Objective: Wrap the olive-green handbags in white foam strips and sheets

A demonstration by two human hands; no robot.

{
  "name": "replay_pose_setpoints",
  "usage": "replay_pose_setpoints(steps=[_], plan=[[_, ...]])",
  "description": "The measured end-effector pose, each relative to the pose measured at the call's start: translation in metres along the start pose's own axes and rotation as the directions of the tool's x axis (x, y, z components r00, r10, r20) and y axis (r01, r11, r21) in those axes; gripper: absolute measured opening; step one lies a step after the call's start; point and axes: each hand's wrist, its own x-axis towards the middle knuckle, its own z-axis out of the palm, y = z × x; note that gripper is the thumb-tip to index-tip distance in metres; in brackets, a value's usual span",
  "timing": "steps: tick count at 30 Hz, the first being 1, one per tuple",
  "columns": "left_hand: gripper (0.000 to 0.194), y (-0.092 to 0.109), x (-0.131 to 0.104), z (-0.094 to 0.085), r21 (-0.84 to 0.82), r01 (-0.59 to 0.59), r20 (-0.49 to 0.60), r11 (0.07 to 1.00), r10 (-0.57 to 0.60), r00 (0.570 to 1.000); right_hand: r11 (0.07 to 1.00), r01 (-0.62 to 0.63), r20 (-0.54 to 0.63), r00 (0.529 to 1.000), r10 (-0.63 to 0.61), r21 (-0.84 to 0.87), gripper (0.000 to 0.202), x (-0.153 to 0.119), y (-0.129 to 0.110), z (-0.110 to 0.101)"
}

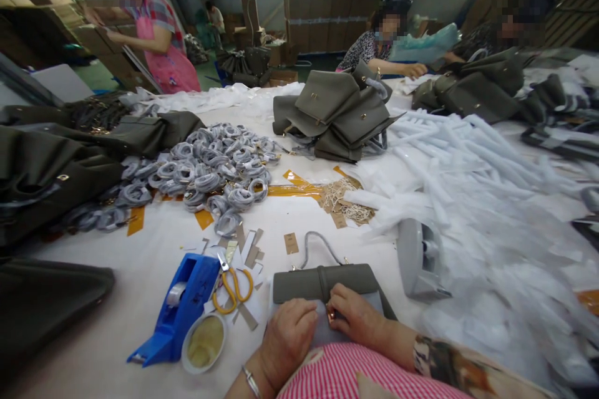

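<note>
A grey-green handbag (299,285) with a wrapped grey handle lies in front of me at the table's near edge. Pale wrapping covers its lower part. On the left of that wrapping rests my left hand (291,330), fingers curled and pressed together; what they hold is hidden. My right hand (353,315) is closed at the bag's lower middle, its fingertips around a small shiny metal piece (331,313). Just beyond the bag lies a brown tag (291,243).
Left of the bag are a blue tape dispenser (187,299), yellow-handled scissors (231,287) and a small bowl (204,343). A grey dispenser (418,259) stands at right beside plastic wrapping (491,262). Coiled straps (206,168) and bags (332,106) lie beyond; several people are behind.
</note>
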Motion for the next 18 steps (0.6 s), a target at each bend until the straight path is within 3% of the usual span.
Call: replay_pose_setpoints(steps=[4,7,9,12,16,18], plan=[[0.019,-0.002,-0.007,-0.002,0.028,0.001,-0.006,1.0,-0.001,1.0,0.997,0.072,-0.234,0.969,-0.075,-0.021,0.019,-0.034,0.006,-0.01],[0.018,-0.005,-0.017,-0.001,0.057,-0.026,-0.022,0.998,0.027,0.999,0.995,-0.09,-0.443,0.895,0.059,-0.05,0.021,-0.064,0.013,-0.018],[0.017,-0.006,-0.016,0.0,0.067,-0.052,-0.025,0.996,0.053,0.998,0.964,-0.262,-0.504,0.828,0.248,0.044,0.02,-0.078,0.019,-0.018],[0.019,-0.003,-0.003,0.005,0.075,-0.089,-0.027,0.993,0.091,0.995,0.851,-0.451,-0.451,0.722,0.525,0.269,0.028,-0.084,0.028,-0.008],[0.019,-0.002,0.019,0.023,0.128,-0.126,0.036,0.984,0.122,0.992,0.677,-0.484,-0.268,0.666,0.696,0.555,0.039,-0.069,0.038,0.008],[0.035,-0.006,0.023,0.036,0.184,-0.137,0.101,0.973,0.12,0.988,0.554,-0.533,-0.162,0.611,0.775,0.639,0.035,-0.061,0.039,0.007]])
